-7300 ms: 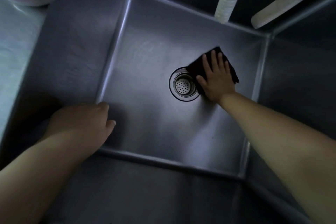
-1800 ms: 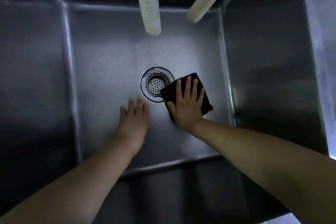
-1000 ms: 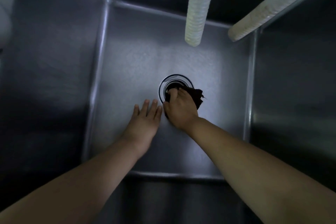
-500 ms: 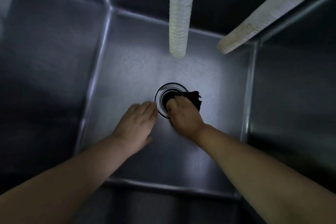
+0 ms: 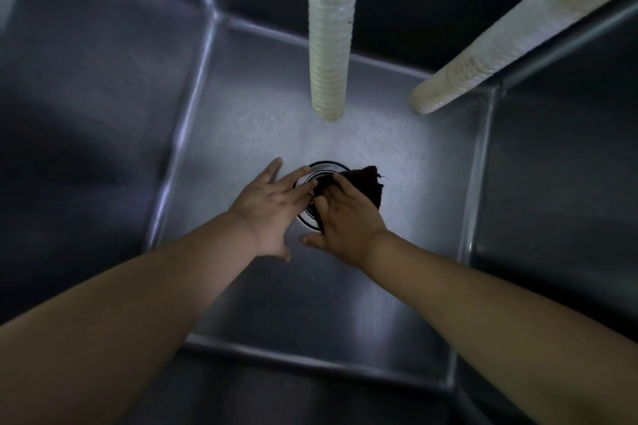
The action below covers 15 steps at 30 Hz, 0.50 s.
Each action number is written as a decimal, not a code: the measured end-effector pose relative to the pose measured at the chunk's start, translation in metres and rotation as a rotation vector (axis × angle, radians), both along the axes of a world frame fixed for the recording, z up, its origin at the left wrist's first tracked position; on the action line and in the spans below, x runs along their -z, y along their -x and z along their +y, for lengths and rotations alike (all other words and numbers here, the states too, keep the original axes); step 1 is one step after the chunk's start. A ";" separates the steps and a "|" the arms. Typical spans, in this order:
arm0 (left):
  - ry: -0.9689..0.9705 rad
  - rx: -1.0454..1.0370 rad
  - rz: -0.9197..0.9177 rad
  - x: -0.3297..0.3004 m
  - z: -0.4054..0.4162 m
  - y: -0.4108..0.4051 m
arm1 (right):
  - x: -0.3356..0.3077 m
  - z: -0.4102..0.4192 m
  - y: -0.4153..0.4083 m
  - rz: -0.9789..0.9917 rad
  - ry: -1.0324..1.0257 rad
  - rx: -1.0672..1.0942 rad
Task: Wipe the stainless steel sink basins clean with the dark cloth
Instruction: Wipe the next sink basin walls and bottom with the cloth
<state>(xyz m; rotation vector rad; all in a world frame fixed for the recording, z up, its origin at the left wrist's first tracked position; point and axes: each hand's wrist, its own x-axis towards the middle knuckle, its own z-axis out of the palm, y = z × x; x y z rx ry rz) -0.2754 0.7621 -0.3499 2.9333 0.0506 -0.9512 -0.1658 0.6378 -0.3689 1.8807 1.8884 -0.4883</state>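
We look down into a steel basin (image 5: pixel 397 286) lit brightest around its middle. Our right hand (image 5: pixel 348 217) presses the dark cloth (image 5: pixel 366 183) onto the drain (image 5: pixel 322 171) at the centre of the basin floor, fingers curled into the cloth and thumb spread to the left on the bare steel; its grip is on the cloth. The cloth is bunched, part of it over the right side of the drain ring and a frayed corner sticking out to the right, past the fingers. Our left hand (image 5: pixel 269 203) lies just beside the right, fingers straight and loosely spread, tips resting on the left rim of the drain; its grip is wide and holds nothing. Two pale ribbed hoses hang into the basin from the far side: one (image 5: pixel 329 31) straight down above the drain, the other (image 5: pixel 490 52) slanting in from the far right corner. Neither hose touches the hands.
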 end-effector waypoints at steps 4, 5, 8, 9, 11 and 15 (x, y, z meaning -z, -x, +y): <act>-0.009 -0.009 0.011 -0.002 -0.002 -0.001 | 0.002 -0.001 0.009 -0.006 -0.027 0.051; -0.008 -0.013 0.017 -0.002 -0.002 -0.001 | 0.003 -0.001 0.010 0.029 -0.045 0.079; 0.002 -0.018 0.022 0.000 -0.002 0.000 | 0.006 -0.004 0.011 0.161 -0.120 0.205; 0.002 -0.016 0.023 0.001 -0.002 0.000 | 0.007 -0.005 0.011 0.201 -0.148 0.252; 0.005 -0.010 0.030 0.002 -0.001 -0.001 | 0.008 -0.008 0.011 0.293 -0.191 0.366; 0.023 -0.019 0.023 0.003 0.000 -0.002 | 0.007 -0.012 0.006 0.449 -0.253 0.492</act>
